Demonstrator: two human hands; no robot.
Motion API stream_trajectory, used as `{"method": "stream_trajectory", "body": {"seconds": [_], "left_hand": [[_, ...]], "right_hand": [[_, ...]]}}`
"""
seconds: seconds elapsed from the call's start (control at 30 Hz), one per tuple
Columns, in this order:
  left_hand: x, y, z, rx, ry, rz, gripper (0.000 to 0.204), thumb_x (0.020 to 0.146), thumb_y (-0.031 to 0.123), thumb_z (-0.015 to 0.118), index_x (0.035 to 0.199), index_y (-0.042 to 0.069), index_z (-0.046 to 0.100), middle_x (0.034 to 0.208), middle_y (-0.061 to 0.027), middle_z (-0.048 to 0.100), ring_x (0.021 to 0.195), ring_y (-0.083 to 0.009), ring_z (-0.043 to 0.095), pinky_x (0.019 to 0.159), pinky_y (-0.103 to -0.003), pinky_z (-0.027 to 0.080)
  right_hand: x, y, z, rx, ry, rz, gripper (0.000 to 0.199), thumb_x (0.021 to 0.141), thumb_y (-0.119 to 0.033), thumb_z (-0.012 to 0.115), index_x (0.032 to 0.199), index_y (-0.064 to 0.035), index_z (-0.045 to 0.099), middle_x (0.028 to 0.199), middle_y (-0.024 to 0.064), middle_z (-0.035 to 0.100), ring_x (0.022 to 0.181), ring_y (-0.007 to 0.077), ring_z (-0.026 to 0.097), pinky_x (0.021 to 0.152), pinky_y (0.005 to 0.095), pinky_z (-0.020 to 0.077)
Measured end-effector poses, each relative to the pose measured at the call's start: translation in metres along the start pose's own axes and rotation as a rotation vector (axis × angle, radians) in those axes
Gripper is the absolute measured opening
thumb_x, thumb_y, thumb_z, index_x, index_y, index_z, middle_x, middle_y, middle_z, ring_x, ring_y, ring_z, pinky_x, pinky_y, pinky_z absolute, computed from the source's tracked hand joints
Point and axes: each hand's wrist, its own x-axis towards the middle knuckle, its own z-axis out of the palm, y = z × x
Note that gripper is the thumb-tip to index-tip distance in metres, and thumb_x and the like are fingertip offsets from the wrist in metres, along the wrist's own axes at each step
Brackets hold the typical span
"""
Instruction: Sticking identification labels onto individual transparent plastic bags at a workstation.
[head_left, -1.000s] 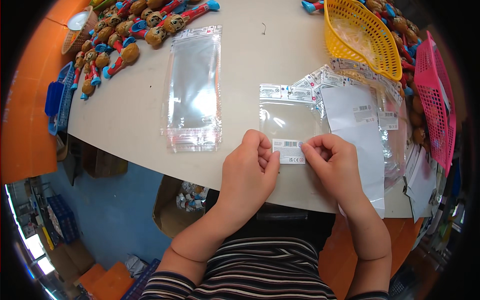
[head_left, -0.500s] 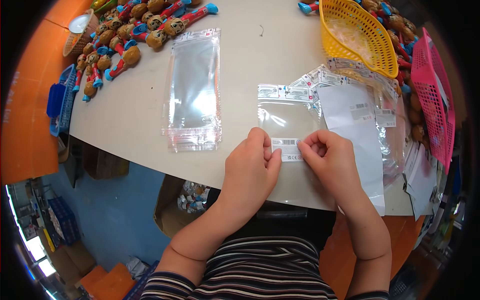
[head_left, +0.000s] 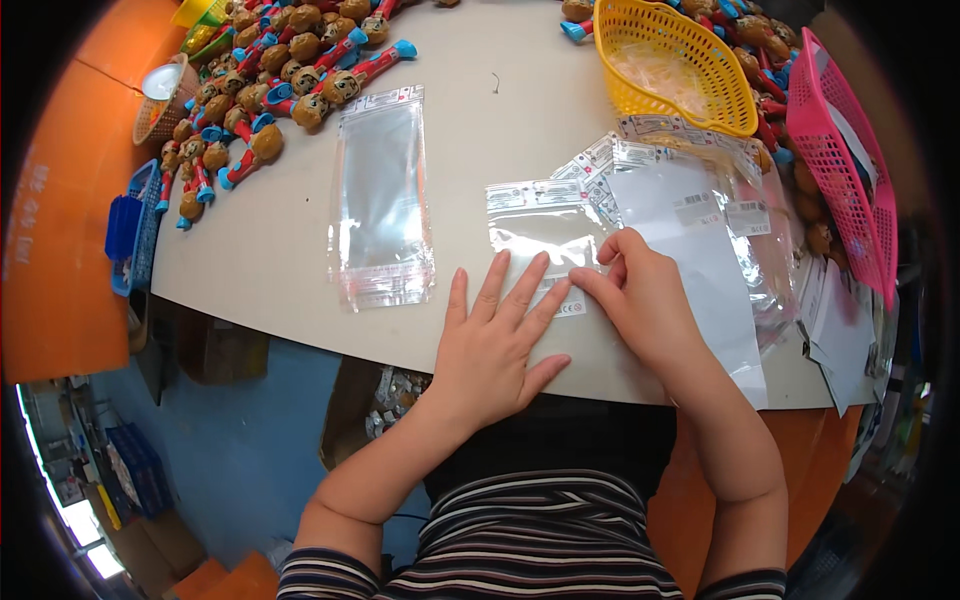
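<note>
A clear plastic bag (head_left: 535, 228) with a printed header strip lies flat at the front of the table. On it is a small white barcode label (head_left: 571, 303). My left hand (head_left: 487, 352) rests with fingers spread over the bag's left side, its fingertips partly covering the label. At the label's upper right, my right hand (head_left: 645, 300) is closed, thumb against curled fingers; whatever is between them is too small to make out. Beside it lies a white label sheet (head_left: 690, 262) bearing a few labels, on top of other clear bags (head_left: 765, 250).
Left of my hands lies a stack of clear bags (head_left: 382, 190). Brown-headed toys with red and blue parts (head_left: 305, 75) pile up at the far left. A yellow basket (head_left: 735, 105) holds clear pieces; a pink basket (head_left: 850, 190) stands right. The table's curved edge (head_left: 290, 337) runs in front.
My left hand has opened from a pinch at the label's left edge and now lies spread on the bag. My right hand stays closed by the label's right side. The view has shifted slightly.
</note>
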Motion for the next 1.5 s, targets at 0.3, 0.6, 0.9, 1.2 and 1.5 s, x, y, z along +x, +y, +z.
{"method": "stream_trajectory", "body": {"seconds": [0.3,0.6,0.9,1.2,1.5], "left_hand": [[0.001,0.009,0.015,0.024,0.020,-0.141,0.078,0.091,0.054,0.054,0.152,0.010,0.033,0.159,-0.0130,0.025,0.145,-0.0403,0.023,0.111,-0.066,0.016],[0.049,0.005,0.020,0.002,0.069,-0.032,0.070,0.096,0.051,0.047,0.150,0.010,0.035,0.160,-0.0150,0.022,0.147,-0.0406,0.018,0.113,-0.067,0.009],[0.038,0.006,0.012,-0.573,0.302,-0.098,0.044,0.098,0.027,0.052,0.135,0.002,0.050,0.145,-0.0233,0.045,0.139,-0.0455,0.034,0.117,-0.052,0.020],[0.047,0.017,0.020,-0.704,0.381,-0.177,0.040,0.098,0.026,0.054,0.127,-0.002,0.054,0.134,-0.0241,0.055,0.131,-0.0427,0.045,0.113,-0.048,0.030],[0.040,0.070,-0.011,-1.795,0.344,-0.271,0.044,0.095,0.024,0.064,0.127,-0.005,0.054,0.123,-0.0170,0.060,0.113,-0.0192,0.057,0.097,-0.033,0.046]], "right_hand": [[-0.021,-0.010,-0.024,-0.249,0.211,-0.203,0.029,0.080,-0.014,0.077,0.094,0.0042,0.060,0.088,0.0167,0.066,0.077,0.0292,0.064,0.069,0.0377,0.0505],[-0.094,0.037,-0.036,-0.606,0.154,0.012,0.064,0.082,-0.027,0.075,0.128,0.0106,0.050,0.140,0.0339,0.044,0.135,0.0489,0.036,0.109,0.0506,0.0353],[-0.118,0.065,-0.025,-0.452,0.233,-0.217,0.056,0.086,-0.024,0.071,0.129,0.0073,0.052,0.144,0.0290,0.043,0.137,0.0490,0.036,0.112,0.0579,0.0273],[-0.127,0.079,-0.017,-0.303,0.461,-0.333,0.027,0.085,-0.004,0.066,0.110,0.0045,0.064,0.123,0.0229,0.063,0.119,0.0393,0.058,0.104,0.0500,0.0423],[-0.134,0.009,-0.011,-0.357,0.532,-0.589,0.023,0.078,0.003,0.069,0.101,0.0018,0.066,0.111,0.0217,0.067,0.104,0.0392,0.066,0.090,0.0429,0.0536]]}}
